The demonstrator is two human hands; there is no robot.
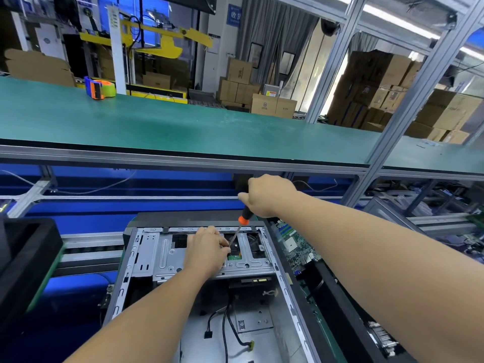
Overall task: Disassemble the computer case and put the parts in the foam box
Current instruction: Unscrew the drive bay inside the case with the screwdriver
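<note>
Inside computer case (146,260), loose cables (230,323), screwdriver (239,229) tip

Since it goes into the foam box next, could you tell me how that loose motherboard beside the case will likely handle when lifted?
The motherboard is probably stiff and light: a thin flat board. Likely fragile, with its exposed socket and small components.

You face a green-topped shelf (183,127) on aluminium framing (408,106). Beyond it: stacked cardboard boxes (379,93), grey curtains (277,43), yellow machinery (157,40). A tape dispenser (100,88) sits on the shelf.
</note>
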